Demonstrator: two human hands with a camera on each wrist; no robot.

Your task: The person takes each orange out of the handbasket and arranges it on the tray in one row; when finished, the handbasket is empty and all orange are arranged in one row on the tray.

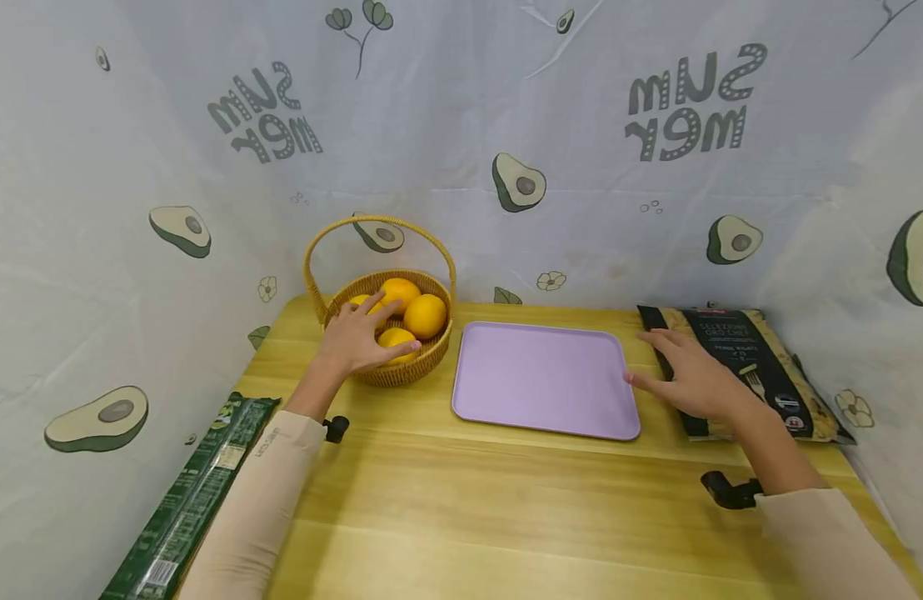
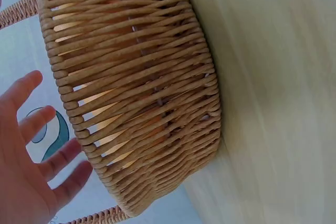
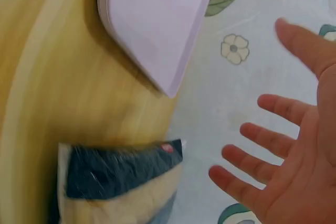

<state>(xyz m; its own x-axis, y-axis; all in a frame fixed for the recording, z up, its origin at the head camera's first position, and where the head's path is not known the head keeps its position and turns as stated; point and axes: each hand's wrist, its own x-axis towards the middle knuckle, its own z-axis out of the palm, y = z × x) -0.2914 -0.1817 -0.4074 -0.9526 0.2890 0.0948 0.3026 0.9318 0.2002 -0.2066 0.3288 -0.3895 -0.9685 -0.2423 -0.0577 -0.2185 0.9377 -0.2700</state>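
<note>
Above the near side of a wicker basket (image 1: 401, 375) my left hand (image 1: 352, 337) hovers with spread fingers, over the yellow-orange fruits in it, which look like lemons (image 1: 425, 317). In the left wrist view the basket's woven wall (image 2: 142, 87) fills the middle, with the left hand (image 2: 26, 156) beside its rim. My right hand (image 1: 690, 375) is held in the air between a lilac tray (image 1: 544, 379) and a black and beige pasta bag (image 1: 746, 358). Its fingers are spread and hold nothing; the right wrist view shows the right hand (image 3: 289, 150) apart from both.
A long green package (image 1: 199, 492) lies along the table's left edge. The wooden table (image 1: 506, 517) meets a pale curtain (image 1: 446, 125) printed with avocados at the back and sides. The basket's tall handle (image 1: 379, 219) arches above the fruit.
</note>
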